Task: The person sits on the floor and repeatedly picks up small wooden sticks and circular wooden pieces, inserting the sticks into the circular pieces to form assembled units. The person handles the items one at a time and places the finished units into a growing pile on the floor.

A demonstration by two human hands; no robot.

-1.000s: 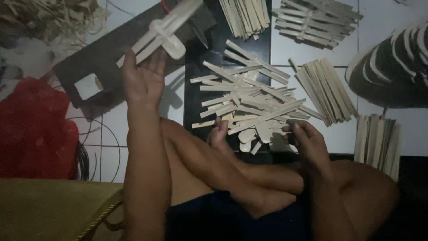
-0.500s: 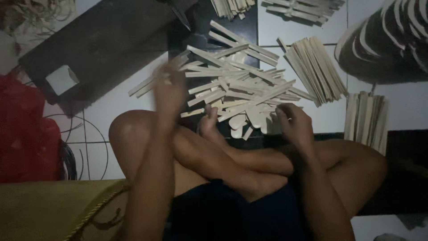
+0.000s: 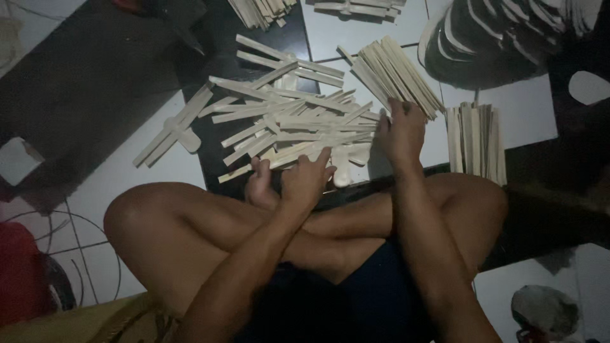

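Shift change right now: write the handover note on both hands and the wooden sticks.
Left hand: fingers spread on the near edge of the loose stick pile, gripping nothing visibly.
Right hand: resting at the pile's right end, beside the fanned bundle.
Done: one assembled stick piece lies apart, left of the pile; a neat stack sits to the right.
Left: the big loose pile remains unsorted.

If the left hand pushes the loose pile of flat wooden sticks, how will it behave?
The loose pile would probably scatter, since its sticks cross unbound. Each looks thin and flat, so likely light and stiff, sliding not rolling. The left hand touches its near edge.
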